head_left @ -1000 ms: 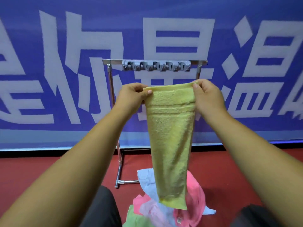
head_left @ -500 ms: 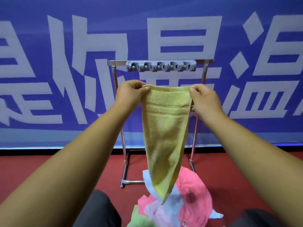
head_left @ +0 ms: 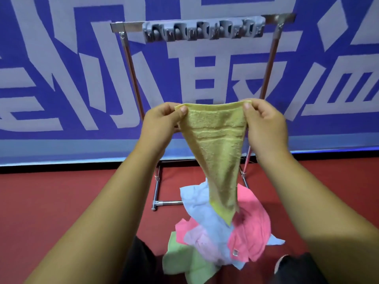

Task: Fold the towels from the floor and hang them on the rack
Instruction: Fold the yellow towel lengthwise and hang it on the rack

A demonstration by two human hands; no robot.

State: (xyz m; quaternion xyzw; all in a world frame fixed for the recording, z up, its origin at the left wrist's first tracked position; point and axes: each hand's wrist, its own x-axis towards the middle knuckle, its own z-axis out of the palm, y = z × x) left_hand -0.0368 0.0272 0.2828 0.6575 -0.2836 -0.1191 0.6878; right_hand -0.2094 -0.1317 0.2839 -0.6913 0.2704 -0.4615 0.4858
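Below the rack (head_left: 127,27) bar, left hand (head_left: 162,121) pinches the towel (head_left: 215,140) at its top-left corner, thumb over the hem. Right hand (head_left: 264,124) pinches the top-right corner. Towel hangs between them, tapering to a twisted tail over the pile (head_left: 213,242) on the floor. Risks: corner-only pinches could slip on the lift; twisted tail likely folds skewed; tail may snag pile cloths.

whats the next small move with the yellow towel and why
Probably lift the yellow towel toward the rack's top bar: left hand and right hand pinch its top corners, and its edge hangs well below the bar, tip over the floor pile.
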